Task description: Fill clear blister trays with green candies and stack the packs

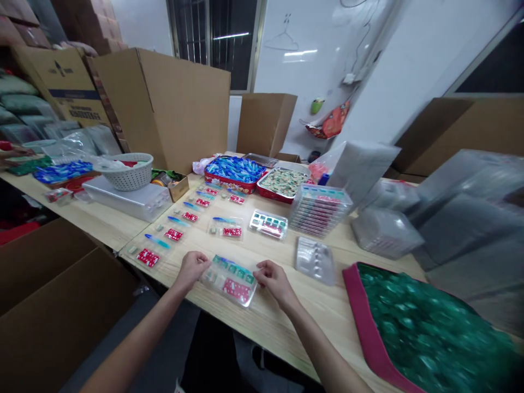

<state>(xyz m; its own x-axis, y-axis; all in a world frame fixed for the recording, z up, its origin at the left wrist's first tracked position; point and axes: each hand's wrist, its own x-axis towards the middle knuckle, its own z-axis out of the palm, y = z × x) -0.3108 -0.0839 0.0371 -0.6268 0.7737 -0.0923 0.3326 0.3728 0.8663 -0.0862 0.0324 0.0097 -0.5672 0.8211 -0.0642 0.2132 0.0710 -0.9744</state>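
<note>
Near the front edge of the table, a clear plastic tray [236, 290] holds a row of green square pieces, a red patterned packet and a blue pen-like stick. My left hand [193, 271] pinches its left corner. At the upper right corner, the fingers of my right hand [275, 279] close on the same tray. Beyond it lies a clear tray with a red packet [232, 232] and a blue stick. A filled tray with green squares [268, 224] rests beside a stack of filled trays [320, 210]. To the right is an empty moulded tray [315, 260].
Several trays with red packets [148, 257] line the left. Behind stand a tin of blue sticks [235, 172] and a tin of small pale pieces [282, 181]. A pink-rimmed bin of green pieces [364, 327] is at right, a white basket [129, 176] at left. Another person's hand [10, 154] shows far left.
</note>
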